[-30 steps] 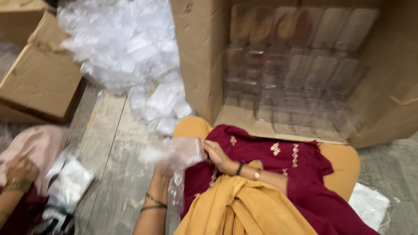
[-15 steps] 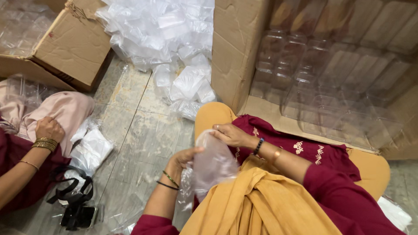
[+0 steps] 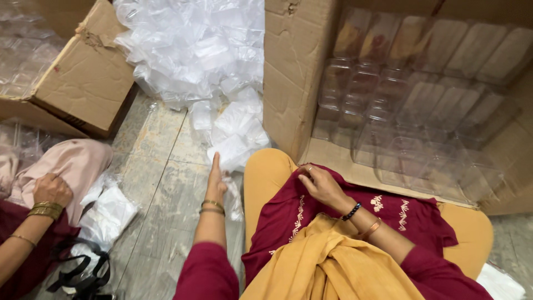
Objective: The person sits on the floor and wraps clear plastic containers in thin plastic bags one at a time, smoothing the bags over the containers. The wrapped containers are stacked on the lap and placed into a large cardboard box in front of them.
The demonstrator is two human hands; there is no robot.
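Plastic bags [image 3: 236, 133], clear, heaped on floor; left hand [image 3: 215, 180] reaches toward them, fingers extended, grip empty. Right hand [image 3: 321, 186] rests on maroon garment [image 3: 333, 222], fingers curled, holding nothing visible.

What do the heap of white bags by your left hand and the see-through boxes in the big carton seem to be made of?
Bags: apparently thin plastic film, translucent, crinkled and glossy. See-through boxes: probably rigid clear plastic, with shiny moulded edges. Carton: brown corrugated cardboard, matte, torn at its rim. The left hand reaches toward the bags.

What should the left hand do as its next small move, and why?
Probably reach a little further and pick up one plastic bag. The left hand is stretched out, empty, with fingers pointing at the bags on the floor, and the right hand rests empty on the lap.
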